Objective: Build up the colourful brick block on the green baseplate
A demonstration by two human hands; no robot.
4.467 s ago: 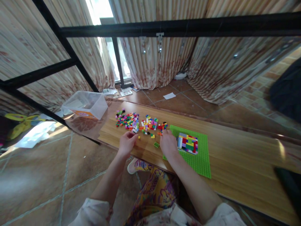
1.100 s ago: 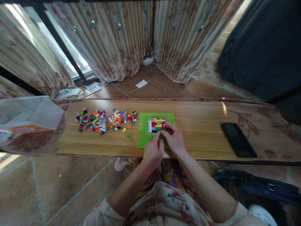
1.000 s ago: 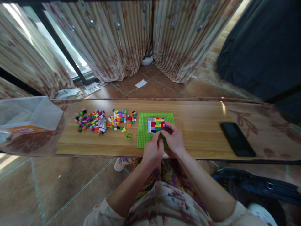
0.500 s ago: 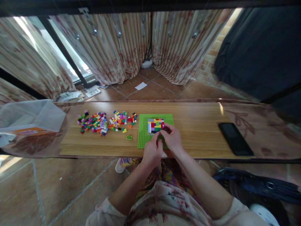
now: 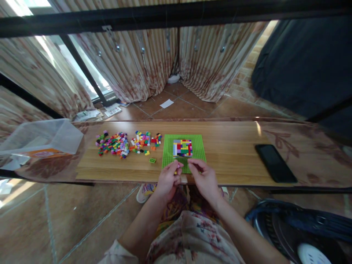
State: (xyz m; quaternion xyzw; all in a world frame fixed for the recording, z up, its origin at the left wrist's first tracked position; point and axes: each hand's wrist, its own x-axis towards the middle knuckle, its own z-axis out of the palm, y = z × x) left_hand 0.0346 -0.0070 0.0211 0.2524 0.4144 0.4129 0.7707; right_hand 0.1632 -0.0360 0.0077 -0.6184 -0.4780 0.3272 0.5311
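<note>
A flat black rectangular phone (image 5: 275, 163) lay at the right end of a long wood-grained board (image 5: 231, 154). Well apart, past the left end, sat a translucent plastic box (image 5: 62, 134) with an orange label. Beige striped curtains (image 5: 154, 69) with reddish-brown blotches hung behind a black metal bar (image 5: 165, 17). One white paper sheet (image 5: 166, 103) lay on brown floor tiles (image 5: 192, 99).

Daylight from window (image 5: 99, 80), behind and left of green baseplate (image 5: 198, 145), blown out. Surface (image 5: 233, 154) evenly mid-bright; glare streak (image 5: 258, 128) right of baseplate. Dark cloth (image 5: 299, 73) farther right near-black. Loose bricks (image 5: 114, 143) left of baseplate soft; wide-angle stretch toward edges.
</note>
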